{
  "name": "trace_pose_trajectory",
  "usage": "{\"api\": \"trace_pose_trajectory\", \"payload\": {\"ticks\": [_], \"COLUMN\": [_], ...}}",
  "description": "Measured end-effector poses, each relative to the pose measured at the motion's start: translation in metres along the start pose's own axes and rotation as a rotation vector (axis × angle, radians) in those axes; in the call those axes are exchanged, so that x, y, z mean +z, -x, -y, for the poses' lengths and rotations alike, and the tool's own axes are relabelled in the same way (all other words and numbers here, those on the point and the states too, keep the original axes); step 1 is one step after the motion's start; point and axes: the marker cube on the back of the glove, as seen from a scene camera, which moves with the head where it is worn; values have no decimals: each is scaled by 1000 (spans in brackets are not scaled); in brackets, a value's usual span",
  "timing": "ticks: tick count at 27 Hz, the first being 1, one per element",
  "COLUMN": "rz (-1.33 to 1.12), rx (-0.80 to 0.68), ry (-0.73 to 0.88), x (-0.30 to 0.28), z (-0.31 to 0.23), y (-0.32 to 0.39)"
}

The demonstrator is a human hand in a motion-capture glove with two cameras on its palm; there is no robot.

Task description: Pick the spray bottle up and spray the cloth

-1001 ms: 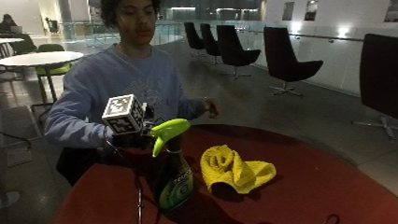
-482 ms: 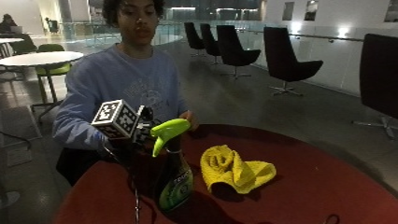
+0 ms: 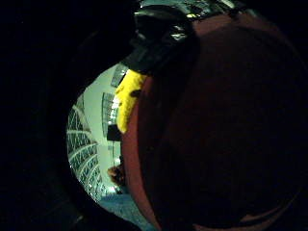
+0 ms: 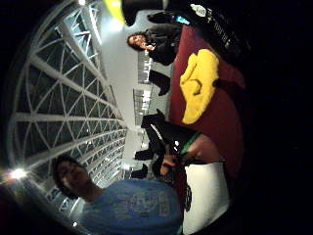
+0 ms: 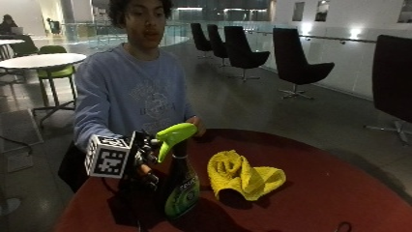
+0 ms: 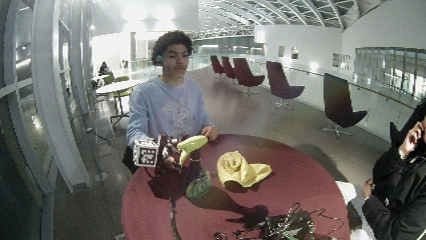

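A dark spray bottle [image 5: 180, 193] with a lime green head [image 5: 175, 135] stands upright on the round dark red table [image 5: 334, 193]. My gloved right hand [image 5: 145, 166] hovers just beside the bottle's neck, on the side away from the cloth, fingers loosely curled. I see nothing held in it. A crumpled yellow cloth [image 5: 241, 176] lies on the table close to the bottle's other side. The thumb side palm view shows the cloth [image 4: 198, 85] and an edge of the green head [image 4: 115, 9]. The person's bare left hand [image 5: 195, 124] rests at the table's far edge.
A tangle of dark cables [image 6: 279, 227] lies near the table's front edge. Bare tabletop [image 6: 299, 175] stretches beyond the cloth. Black chairs [image 5: 296, 63] and other tables [image 5: 38, 60] stand well behind the person.
My right hand has dropped from the height of the spray head to beside the bottle's neck. Bottle and cloth have not moved.
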Motion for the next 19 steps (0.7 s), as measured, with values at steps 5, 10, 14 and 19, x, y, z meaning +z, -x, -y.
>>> {"api": "trace_pose_trajectory", "payload": {"ticks": [5, 10, 14, 19], "rz": [-51, -99, -119, -122], "rx": [71, 75, 92, 126], "ry": [-72, -163, -233, -327], "x": [8, 13, 18, 25], "z": [30, 52, 71, 90], "y": [-7, -6, 0, 4]}}
